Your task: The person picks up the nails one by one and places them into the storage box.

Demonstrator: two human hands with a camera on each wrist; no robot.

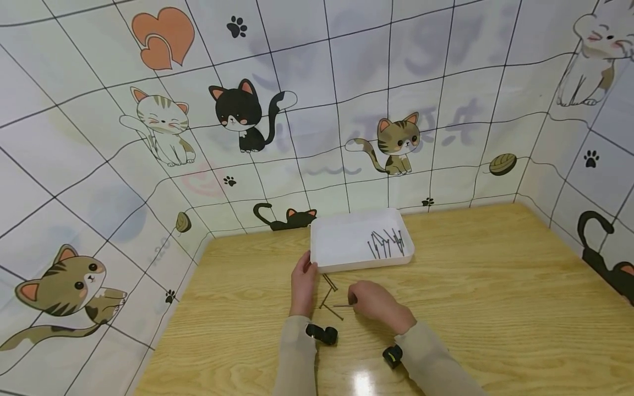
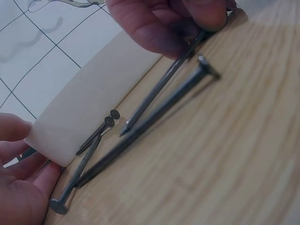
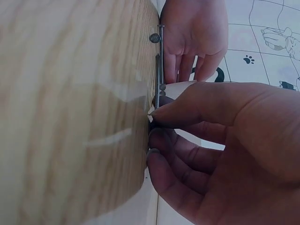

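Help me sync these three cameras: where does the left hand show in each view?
Head: the left hand is below centre, slightly left, at the tray's near left corner.
Left wrist: lower left edge, at the tray's corner.
Right wrist: top, right of centre, beyond the right hand.
Shared landmark: the loose nails, near the left hand in all three.

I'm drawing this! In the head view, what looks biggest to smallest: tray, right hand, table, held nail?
1. Table
2. Tray
3. Right hand
4. Held nail, thinnest and smallest
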